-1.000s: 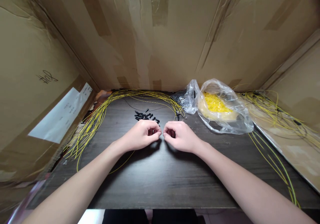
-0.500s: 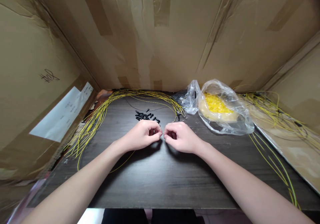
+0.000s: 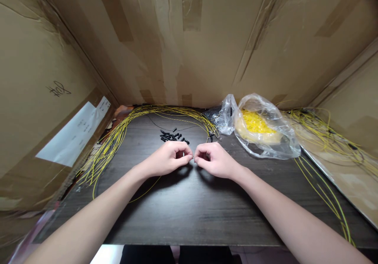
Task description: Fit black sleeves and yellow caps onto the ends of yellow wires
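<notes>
My left hand (image 3: 173, 156) is closed in a pinch above the middle of the dark table. A yellow wire (image 3: 147, 191) trails out from beneath it towards my left forearm, and its end appears to lie between the thumb and forefinger. Facing it, my right hand (image 3: 215, 159) pinches something too small to make out. The two sets of fingertips nearly touch, with a tiny piece between them. Just beyond my left hand lies a loose pile of small black sleeve-like parts (image 3: 169, 136).
A bundle of yellow wires (image 3: 118, 132) arcs along the back and left. At the back right, a clear plastic bag (image 3: 283, 148) holds small yellow pieces (image 3: 255, 122). More yellow wires (image 3: 321, 126) lie on cardboard at right. Cardboard walls (image 3: 165, 51) enclose the table (image 3: 189, 220).
Both hands keep their pinch at nearly the same spot. My left fingertips have shifted very slightly to the right, closer to the right ones.
</notes>
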The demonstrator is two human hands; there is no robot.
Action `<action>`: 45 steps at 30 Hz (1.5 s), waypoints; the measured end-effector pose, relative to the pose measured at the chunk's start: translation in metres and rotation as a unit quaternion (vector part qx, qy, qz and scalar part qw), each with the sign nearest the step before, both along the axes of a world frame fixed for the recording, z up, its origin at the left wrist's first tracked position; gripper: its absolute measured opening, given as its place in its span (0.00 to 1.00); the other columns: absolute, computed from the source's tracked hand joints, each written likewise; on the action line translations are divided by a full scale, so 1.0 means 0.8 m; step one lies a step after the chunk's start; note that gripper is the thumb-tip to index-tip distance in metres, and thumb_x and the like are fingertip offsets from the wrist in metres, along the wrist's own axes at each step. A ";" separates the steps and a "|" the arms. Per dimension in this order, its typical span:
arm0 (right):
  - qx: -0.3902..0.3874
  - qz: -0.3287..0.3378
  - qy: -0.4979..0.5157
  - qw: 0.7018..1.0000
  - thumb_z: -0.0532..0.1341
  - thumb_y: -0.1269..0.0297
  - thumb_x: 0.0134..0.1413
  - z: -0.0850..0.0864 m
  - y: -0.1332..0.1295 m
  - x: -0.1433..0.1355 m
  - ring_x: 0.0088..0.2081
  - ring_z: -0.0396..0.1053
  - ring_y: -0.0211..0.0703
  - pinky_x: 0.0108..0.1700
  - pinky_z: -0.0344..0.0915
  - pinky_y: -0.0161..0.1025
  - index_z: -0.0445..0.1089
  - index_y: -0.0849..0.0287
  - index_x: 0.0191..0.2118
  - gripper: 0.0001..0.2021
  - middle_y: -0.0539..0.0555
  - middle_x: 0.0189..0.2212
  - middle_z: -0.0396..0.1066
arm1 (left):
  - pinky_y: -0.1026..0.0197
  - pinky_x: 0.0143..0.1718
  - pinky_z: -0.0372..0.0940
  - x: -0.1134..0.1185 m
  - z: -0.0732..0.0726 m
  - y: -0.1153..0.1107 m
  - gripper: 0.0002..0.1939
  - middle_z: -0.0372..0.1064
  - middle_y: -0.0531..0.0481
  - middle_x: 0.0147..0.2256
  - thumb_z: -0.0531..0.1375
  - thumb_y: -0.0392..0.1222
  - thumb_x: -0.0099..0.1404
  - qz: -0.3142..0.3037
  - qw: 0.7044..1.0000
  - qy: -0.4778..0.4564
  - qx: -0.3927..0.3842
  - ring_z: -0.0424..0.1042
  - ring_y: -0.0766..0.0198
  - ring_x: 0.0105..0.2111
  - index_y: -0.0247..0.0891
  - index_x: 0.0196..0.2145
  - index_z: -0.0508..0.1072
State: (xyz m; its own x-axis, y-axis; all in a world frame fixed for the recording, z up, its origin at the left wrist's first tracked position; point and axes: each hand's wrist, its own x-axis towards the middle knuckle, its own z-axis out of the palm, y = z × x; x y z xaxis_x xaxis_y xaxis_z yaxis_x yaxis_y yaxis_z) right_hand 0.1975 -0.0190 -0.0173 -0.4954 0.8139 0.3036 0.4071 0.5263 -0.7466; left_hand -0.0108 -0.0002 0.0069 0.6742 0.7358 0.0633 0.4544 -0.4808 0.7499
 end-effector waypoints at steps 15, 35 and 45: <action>-0.031 0.006 0.010 0.999 0.59 0.76 0.49 -0.005 0.003 0.001 0.23 0.60 0.31 0.28 0.56 0.30 0.69 0.63 0.25 0.05 0.46 0.20 0.66 | 0.65 0.30 0.58 -0.002 0.000 0.001 0.10 0.67 0.53 0.28 0.58 0.44 0.67 -0.010 1.000 -0.007 -0.005 0.62 0.68 0.27 0.35 0.33 0.74; 0.000 0.006 -0.013 1.000 0.59 0.74 0.52 -0.003 0.002 0.000 0.24 0.59 0.32 0.28 0.54 0.31 0.68 0.62 0.25 0.07 0.46 0.20 0.65 | 0.65 0.31 0.60 -0.001 0.000 -0.001 0.13 0.72 0.51 0.28 0.57 0.47 0.67 0.002 1.000 0.013 -0.005 0.68 0.66 0.29 0.35 0.34 0.76; 0.013 0.015 -0.008 1.000 0.59 0.74 0.50 -0.006 0.003 0.000 0.23 0.58 0.31 0.28 0.53 0.31 0.67 0.62 0.23 0.07 0.46 0.19 0.63 | 0.65 0.32 0.61 0.001 0.002 -0.003 0.12 0.75 0.50 0.30 0.58 0.45 0.67 -0.008 1.000 0.016 0.016 0.69 0.66 0.29 0.35 0.34 0.78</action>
